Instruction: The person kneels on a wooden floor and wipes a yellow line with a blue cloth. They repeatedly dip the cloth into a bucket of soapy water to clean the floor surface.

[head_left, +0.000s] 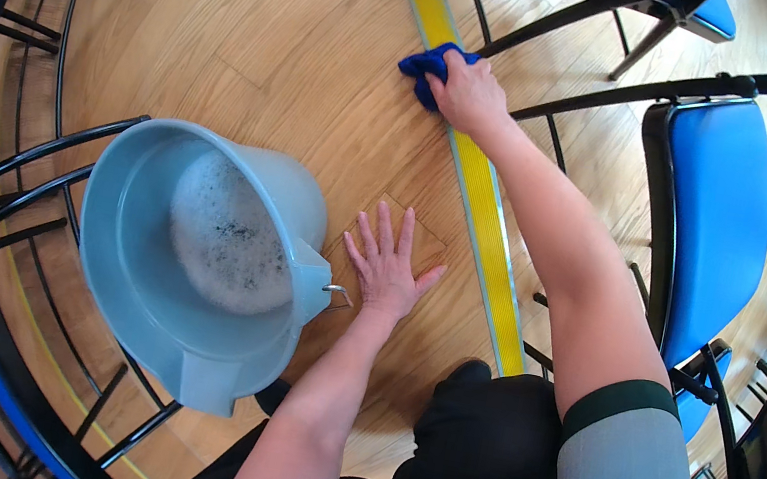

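My right hand [470, 93] grips a crumpled dark blue cloth [428, 70] and presses it on a ribbed yellow floor strip [486, 219] with pale edges. Flat on the wood floor [270, 53], fingers spread, rests my left hand [390, 267]; it holds nothing. Just left of it stands a light blue plastic bucket [127, 273] with a metal handle fitting at its side. White suds [232, 237] cover the liquid inside, with darker specks in the middle.
Chairs with black metal frames and blue seats [713, 226] line the right side, their legs reaching close to the strip. More black chair frames [49, 145] curve along the left, beside the bucket. My knee [491, 440] is near the strip's lower end.
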{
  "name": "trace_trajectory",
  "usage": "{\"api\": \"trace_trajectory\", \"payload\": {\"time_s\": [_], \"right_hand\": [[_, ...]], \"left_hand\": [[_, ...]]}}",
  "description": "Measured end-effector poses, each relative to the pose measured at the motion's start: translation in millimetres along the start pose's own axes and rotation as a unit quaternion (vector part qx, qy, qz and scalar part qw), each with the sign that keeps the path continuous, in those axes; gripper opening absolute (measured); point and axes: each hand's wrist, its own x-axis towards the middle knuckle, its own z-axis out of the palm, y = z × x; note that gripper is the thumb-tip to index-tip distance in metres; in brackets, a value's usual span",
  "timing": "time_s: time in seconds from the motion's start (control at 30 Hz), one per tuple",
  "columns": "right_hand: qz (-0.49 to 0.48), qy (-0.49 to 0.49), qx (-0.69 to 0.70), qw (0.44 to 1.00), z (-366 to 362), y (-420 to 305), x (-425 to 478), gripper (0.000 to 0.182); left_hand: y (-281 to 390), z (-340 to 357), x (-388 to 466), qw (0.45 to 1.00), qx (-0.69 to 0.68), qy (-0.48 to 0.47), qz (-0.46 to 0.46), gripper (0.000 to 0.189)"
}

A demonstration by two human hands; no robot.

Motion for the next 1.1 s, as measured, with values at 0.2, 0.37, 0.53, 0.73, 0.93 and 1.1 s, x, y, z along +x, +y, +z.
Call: {"api": "trace_trajectory", "payload": {"time_s": [0.2, 0.37, 0.53, 0.73, 0.93, 1.1], "right_hand": [[-0.043, -0.030, 0.022, 0.998, -1, 21, -28, 0.042], [-0.031, -0.159, -0.017, 0.987, -19, 32, -125, 0.044], [0.011, -0.030, -0.036, 0.999, -10, 7, -68, 0.039], [0.032, -0.065, -0.014, 0.997, -11, 14, -68, 0.043], [0.037, -0.128, -0.040, 0.990, -17, 16, -119, 0.040], [0.084, 0.013, -0.038, 0.996, -7, -6, -33, 0.039]], "left_hand": [[-1, 4, 2, 0.999, -0.014, 0.032, 0.010, 0.109], [-3, 7, -1, 0.999, -0.020, 0.038, -0.005, 0.110], [3, 8, -5, 0.999, -0.013, 0.034, 0.007, 0.111], [2, 9, 2, 0.998, -0.013, 0.059, 0.015, 0.110], [0, 4, 1, 0.999, -0.021, 0.048, 0.009, 0.109], [4, 7, 4, 0.997, -0.019, 0.068, 0.024, 0.109]]}}
